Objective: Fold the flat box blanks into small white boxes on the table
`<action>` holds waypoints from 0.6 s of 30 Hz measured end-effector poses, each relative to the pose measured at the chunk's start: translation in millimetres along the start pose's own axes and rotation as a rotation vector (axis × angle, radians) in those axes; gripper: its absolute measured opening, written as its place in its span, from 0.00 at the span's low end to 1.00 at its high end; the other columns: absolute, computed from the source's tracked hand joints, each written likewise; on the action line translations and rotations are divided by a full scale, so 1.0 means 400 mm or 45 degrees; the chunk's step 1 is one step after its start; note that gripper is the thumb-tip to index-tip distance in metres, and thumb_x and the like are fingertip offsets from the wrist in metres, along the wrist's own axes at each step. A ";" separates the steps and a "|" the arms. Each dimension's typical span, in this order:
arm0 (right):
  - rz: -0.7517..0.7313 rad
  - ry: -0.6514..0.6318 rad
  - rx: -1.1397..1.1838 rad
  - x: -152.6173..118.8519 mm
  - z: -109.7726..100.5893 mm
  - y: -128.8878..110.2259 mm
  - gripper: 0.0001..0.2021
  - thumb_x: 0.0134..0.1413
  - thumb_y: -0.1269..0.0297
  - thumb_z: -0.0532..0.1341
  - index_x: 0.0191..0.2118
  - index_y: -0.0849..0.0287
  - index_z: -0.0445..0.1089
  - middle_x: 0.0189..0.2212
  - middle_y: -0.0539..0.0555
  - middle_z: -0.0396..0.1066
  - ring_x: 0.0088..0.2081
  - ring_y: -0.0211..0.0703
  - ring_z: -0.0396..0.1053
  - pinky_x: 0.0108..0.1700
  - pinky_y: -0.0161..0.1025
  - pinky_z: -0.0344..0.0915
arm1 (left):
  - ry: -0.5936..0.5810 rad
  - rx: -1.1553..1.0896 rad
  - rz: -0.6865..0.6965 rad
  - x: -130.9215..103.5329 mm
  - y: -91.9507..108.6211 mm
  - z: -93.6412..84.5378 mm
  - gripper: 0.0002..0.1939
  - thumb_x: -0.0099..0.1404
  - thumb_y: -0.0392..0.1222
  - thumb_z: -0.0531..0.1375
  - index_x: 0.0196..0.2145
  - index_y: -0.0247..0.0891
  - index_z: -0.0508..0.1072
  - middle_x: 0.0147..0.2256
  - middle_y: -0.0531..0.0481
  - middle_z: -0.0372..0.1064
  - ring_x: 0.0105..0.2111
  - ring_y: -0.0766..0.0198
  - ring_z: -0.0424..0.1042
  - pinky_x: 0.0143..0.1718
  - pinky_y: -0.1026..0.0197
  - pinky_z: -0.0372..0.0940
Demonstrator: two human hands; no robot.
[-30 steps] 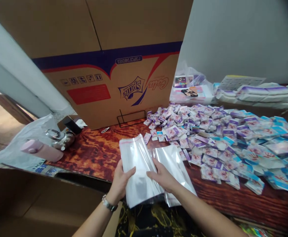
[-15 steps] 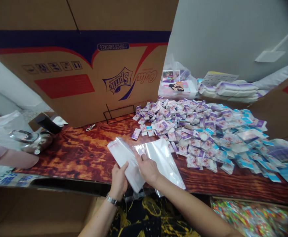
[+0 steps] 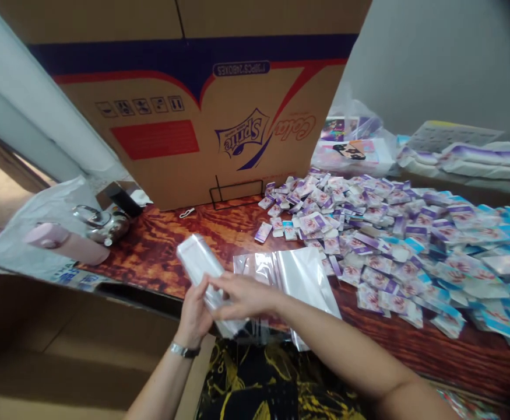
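Observation:
A folded stack of clear plastic bags [image 3: 197, 256] slants over the table's front edge. My left hand [image 3: 194, 315], with a metal watch on the wrist, is closed on its lower left side. Across the same stack lies my right hand [image 3: 241, 296], its fingers bent round the stack's right side and its thumb close to my left hand. Just right of the hands, more clear bags [image 3: 305, 274] lie flat on the table, partly covered by my right forearm.
A large heap of small purple, white and blue packets [image 3: 381, 233] covers the right side. Behind stands a big cardboard box [image 3: 150, 175]. At the left are a pink bottle [image 3: 69, 242], a metal kettle [image 3: 106, 227] and a white plastic bag [image 3: 27, 233].
The view has swung left. The bag stack has become narrower and moved left of the flat bags. My right hand has moved left, onto the stack beside my left hand.

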State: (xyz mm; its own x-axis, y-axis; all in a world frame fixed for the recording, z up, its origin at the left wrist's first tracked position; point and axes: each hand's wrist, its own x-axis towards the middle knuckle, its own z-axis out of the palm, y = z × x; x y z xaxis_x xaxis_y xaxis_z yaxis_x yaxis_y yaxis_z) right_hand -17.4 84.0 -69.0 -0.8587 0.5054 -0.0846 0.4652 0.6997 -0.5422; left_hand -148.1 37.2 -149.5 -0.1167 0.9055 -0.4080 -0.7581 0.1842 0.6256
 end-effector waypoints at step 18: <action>0.291 -0.082 -0.294 0.167 0.177 0.141 0.13 0.46 0.79 0.56 0.40 0.67 0.66 0.41 0.65 0.68 0.44 0.52 0.67 0.43 0.44 0.62 | 0.166 -0.095 -0.073 -0.083 0.086 -0.226 0.18 0.49 0.38 0.68 0.38 0.31 0.71 0.30 0.46 0.75 0.26 0.60 0.75 0.32 0.59 0.72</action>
State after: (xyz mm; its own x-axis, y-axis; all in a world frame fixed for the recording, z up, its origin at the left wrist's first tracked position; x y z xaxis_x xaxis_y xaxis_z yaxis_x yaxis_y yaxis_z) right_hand -63.7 121.6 -164.3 -0.7349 0.6345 -0.2393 0.6775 0.6716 -0.3000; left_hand -228.3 -21.1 -174.3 -0.1506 0.8360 -0.5276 -0.8108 0.2009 0.5498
